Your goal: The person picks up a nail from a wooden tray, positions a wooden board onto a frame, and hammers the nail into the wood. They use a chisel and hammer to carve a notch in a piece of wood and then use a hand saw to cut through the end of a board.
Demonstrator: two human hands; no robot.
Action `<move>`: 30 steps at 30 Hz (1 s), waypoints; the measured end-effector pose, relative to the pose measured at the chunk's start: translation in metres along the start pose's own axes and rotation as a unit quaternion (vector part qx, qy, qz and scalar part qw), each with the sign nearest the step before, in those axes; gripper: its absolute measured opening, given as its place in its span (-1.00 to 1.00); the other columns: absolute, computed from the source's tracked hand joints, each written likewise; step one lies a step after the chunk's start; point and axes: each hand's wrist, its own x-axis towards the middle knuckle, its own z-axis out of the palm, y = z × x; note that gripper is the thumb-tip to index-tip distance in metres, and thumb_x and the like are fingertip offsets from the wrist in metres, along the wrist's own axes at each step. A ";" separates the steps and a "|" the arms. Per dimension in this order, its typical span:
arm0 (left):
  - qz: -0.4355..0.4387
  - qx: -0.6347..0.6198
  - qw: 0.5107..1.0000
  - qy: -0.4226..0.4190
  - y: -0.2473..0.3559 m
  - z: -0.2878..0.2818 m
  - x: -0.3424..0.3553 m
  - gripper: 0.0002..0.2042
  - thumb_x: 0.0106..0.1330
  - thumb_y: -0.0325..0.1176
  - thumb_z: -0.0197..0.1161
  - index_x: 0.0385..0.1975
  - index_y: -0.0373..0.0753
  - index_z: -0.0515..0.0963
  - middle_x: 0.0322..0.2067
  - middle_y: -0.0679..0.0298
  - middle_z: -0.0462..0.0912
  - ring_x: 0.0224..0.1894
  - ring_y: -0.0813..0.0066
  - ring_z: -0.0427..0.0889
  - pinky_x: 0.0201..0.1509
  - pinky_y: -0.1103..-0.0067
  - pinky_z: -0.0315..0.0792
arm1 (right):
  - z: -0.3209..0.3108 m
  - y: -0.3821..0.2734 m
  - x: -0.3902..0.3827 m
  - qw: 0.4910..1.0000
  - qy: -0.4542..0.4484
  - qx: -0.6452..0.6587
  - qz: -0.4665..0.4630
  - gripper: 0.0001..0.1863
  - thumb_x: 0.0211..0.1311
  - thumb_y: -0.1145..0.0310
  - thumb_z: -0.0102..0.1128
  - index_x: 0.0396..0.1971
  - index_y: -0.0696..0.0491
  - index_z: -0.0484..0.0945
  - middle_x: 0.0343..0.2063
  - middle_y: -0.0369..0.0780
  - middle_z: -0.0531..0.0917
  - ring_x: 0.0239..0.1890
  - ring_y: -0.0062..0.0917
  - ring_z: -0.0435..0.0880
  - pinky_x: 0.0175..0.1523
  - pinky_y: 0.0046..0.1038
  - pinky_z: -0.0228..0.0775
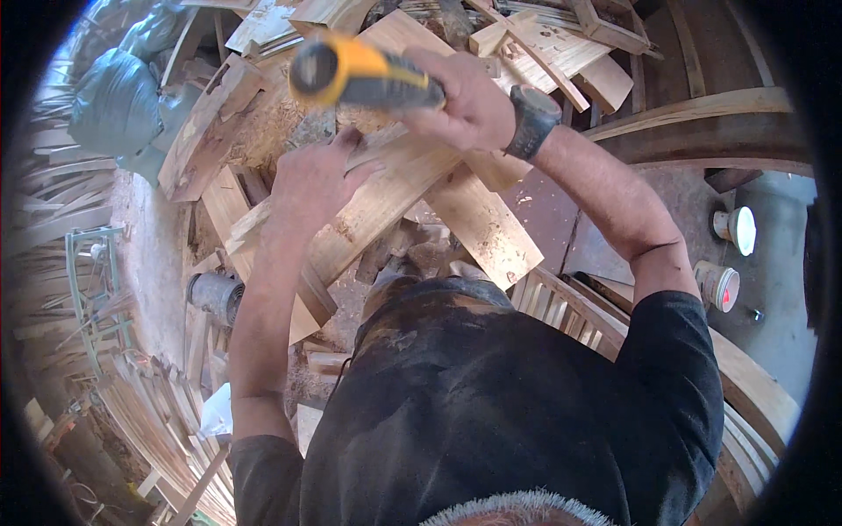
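Curved wooden slat slanting from lower left up to upper right, pinned flat under the spread left hand, with the right hand just above it, fist closed around a yellow-and-black power tool pointing left.

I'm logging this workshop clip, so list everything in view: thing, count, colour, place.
Yellow-and-black power tool: one, top centre, gripped by right hand.
Curved pale wooden plank: one, centre, under left hand.
Pale wooden offcuts: many, piled along the top.
Grey-green sacks: at least two, upper left.
White round tubs: two, on the grey floor at right.
Green metal frame: one, left edge.
Slatted wooden pieces: several, lower right and lower left.
Black wristwatch: one, right wrist.
Left hand: pressing on the plank.
Right hand: closed on the tool.
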 end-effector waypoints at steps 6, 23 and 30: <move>-0.025 -0.010 0.999 -0.023 0.004 -0.007 0.007 -0.52 0.33 0.15 0.31 -0.06 -0.15 0.51 -0.36 0.08 0.75 -0.24 -0.01 0.75 -0.13 0.19 0.59 | -0.040 0.037 0.023 0.892 0.433 -0.021 0.124 -0.76 0.46 0.28 0.16 -0.19 0.18 0.60 -0.50 -0.36 0.61 -0.52 -0.65 0.53 -0.46 -0.47 0.33; -0.108 -0.146 0.976 -0.122 -0.043 -0.008 0.042 -0.27 0.14 0.19 0.47 0.10 -0.36 0.62 -0.01 -0.11 0.72 0.10 -0.07 0.67 0.23 0.22 0.48 | -0.095 0.308 -0.002 0.859 0.236 -0.198 0.410 -0.72 0.27 0.17 0.25 -0.36 0.08 0.76 -0.37 -0.05 0.78 -0.26 -0.14 0.78 -0.20 -0.15 0.56; -0.073 -0.190 0.967 -0.155 -0.064 0.007 0.063 -0.26 0.15 0.14 0.49 0.11 -0.42 0.61 0.00 -0.15 0.71 0.06 -0.06 0.70 0.20 0.25 0.51 | -0.110 0.329 -0.008 0.844 -0.027 -0.418 0.335 -0.56 0.36 -0.07 0.19 -0.27 0.03 0.75 -0.44 -0.14 0.75 -0.38 -0.18 0.71 -0.19 -0.19 0.54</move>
